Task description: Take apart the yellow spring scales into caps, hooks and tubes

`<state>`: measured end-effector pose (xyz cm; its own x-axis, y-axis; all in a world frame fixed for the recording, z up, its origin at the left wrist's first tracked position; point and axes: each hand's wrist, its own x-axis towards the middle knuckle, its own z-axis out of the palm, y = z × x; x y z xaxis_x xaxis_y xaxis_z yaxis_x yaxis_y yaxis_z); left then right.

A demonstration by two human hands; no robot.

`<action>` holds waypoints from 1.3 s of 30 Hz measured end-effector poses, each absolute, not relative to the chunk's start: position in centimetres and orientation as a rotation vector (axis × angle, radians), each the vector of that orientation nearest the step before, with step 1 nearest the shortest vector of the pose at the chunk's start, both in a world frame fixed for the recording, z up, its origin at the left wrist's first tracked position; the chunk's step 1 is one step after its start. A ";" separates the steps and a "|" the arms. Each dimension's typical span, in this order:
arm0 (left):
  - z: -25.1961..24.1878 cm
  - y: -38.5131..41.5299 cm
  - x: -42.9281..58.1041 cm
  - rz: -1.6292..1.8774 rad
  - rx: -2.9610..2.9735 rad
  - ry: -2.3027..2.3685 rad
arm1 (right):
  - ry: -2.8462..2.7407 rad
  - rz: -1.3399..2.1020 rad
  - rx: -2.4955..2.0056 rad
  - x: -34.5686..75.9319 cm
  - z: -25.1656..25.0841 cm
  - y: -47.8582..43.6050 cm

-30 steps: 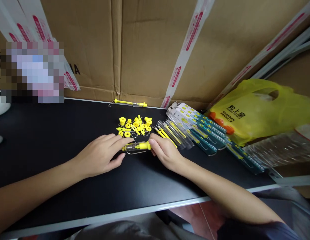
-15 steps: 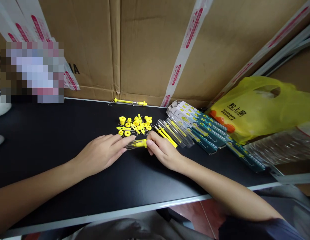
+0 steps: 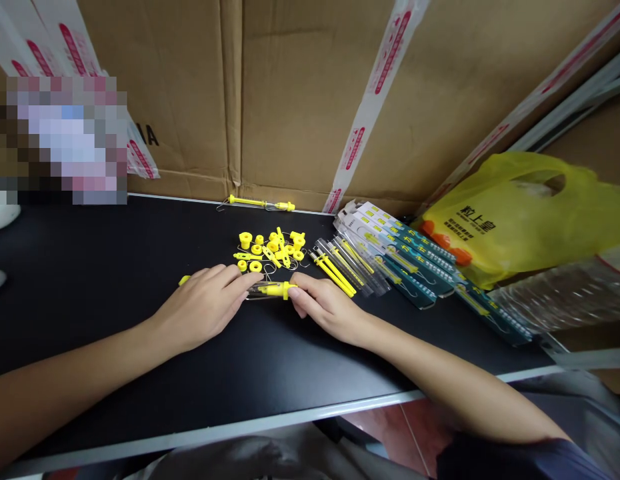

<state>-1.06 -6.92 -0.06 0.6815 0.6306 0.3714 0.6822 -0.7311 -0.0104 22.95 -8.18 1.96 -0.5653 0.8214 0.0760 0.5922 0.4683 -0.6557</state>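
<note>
- A yellow bit (image 3: 184,280) peeks out just beside the left hand, on the black table (image 3: 90,267).
- Left hand (image 3: 203,310) lies palm down, fingers stretched flat, tips pressing the left end of the tube (image 3: 273,289).
- The tube, clear with a yellow plug, lies flat on the table between both hands, just in front of the yellow parts (image 3: 270,250).
- Right hand (image 3: 326,308) pinches the tube's yellow end with thumb and forefinger.
- Clear tubes (image 3: 347,265) lie fanned beside it, then packaged cards (image 3: 405,257).
- A yellow bag (image 3: 530,213) rests far right, against the cardboard boxes (image 3: 290,100).
</note>
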 end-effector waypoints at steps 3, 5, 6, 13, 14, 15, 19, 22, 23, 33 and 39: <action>0.1 -7.0 -1.2 -0.498 -2.710 -1.013 | -2.316 0.869 -1.120 23.0 1.9 -8.3; 0.2 -7.1 -1.2 -0.508 -2.694 -0.990 | -2.309 0.854 -1.087 23.0 1.8 -8.3; 0.3 -7.1 -1.2 -0.516 -2.687 -0.982 | -2.314 0.837 -1.074 23.0 1.7 -8.4; 0.7 -7.5 -1.3 -0.575 -2.631 -0.894 | -2.333 0.738 -1.015 22.9 1.5 -8.6; 0.7 -7.5 -1.3 -0.577 -2.620 -0.882 | -2.334 0.739 -1.009 22.9 1.5 -8.7; 0.7 -7.6 -1.3 -0.578 -2.609 -0.870 | -2.335 0.743 -1.005 22.9 1.5 -8.7; 0.8 -7.7 -1.3 -0.542 -2.589 -0.861 | -2.341 0.756 -0.996 22.9 1.4 -8.7; 0.8 -7.7 -1.4 -0.538 -2.608 -0.906 | -2.358 0.719 -0.973 22.9 1.3 -8.7; 0.7 -7.7 -1.4 -0.545 -2.615 -0.912 | -2.367 0.697 -0.962 22.9 1.3 -8.7; 0.3 -7.5 -1.2 -0.631 -2.549 -0.863 | -2.410 0.655 -1.050 23.0 1.5 -8.5; 0.7 -7.7 -1.6 -0.535 -2.460 -0.737 | -2.459 0.600 -0.880 23.1 1.6 -8.8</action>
<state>-1.60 -7.68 0.72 0.7750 0.3911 0.4964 0.5931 -0.7212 -0.3578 23.06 -8.75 1.59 -0.6908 0.6709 0.2695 0.4716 0.7007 -0.5355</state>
